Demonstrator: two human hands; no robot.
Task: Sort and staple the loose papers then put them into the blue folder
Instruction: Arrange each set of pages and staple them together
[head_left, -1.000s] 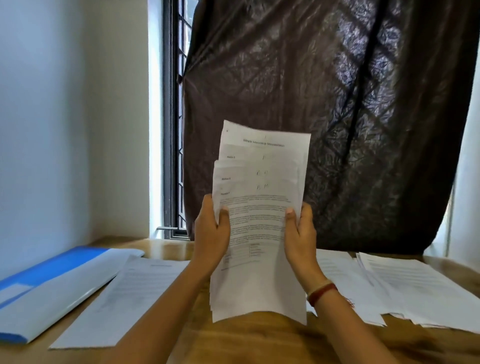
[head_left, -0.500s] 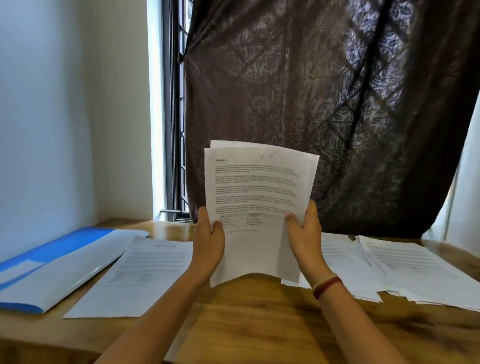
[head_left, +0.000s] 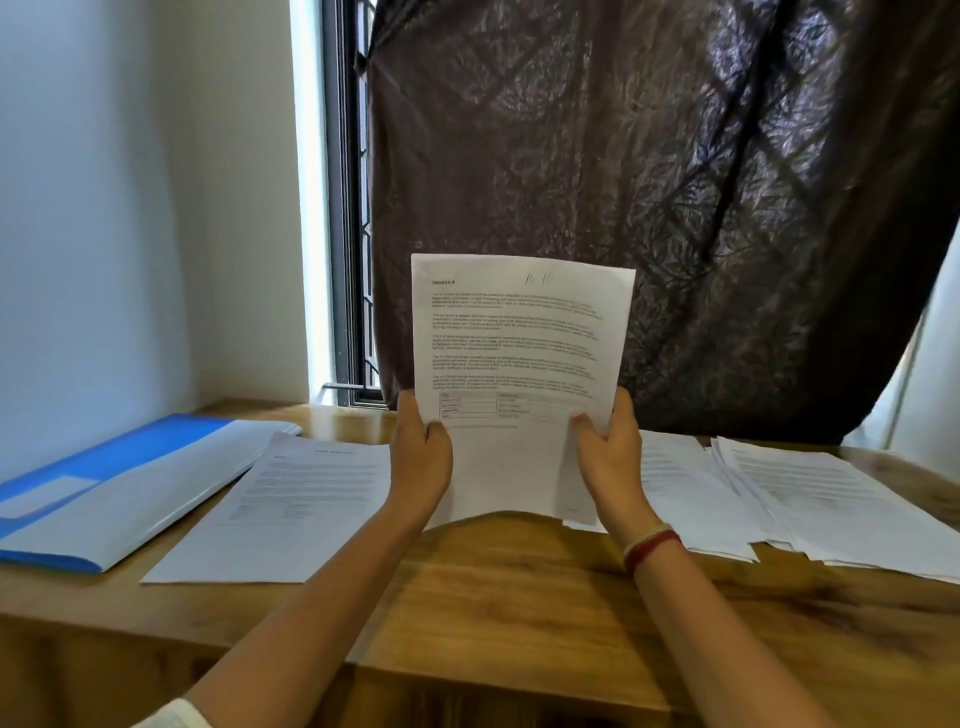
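Observation:
I hold a squared-up stack of printed sheets (head_left: 519, 343) upright, its bottom edge resting on the wooden table (head_left: 519, 597). My left hand (head_left: 420, 457) grips its left edge with the thumb on the front. My right hand (head_left: 608, 449) grips the right edge the same way. The top page reads "Section 4". The blue folder (head_left: 83, 499) lies open at the far left with white sheets on it. A single printed page (head_left: 291, 509) lies flat between the folder and my left arm. No stapler is in view.
Loose paper piles (head_left: 810, 499) spread across the table's right side, overlapping one another. A dark curtain (head_left: 649, 182) hangs behind the table, with a window strip (head_left: 337, 208) to its left. A white wall is on the left.
The fanned sheets have been tapped together into one even stack and lowered onto the table. Both hands have stayed on its side edges.

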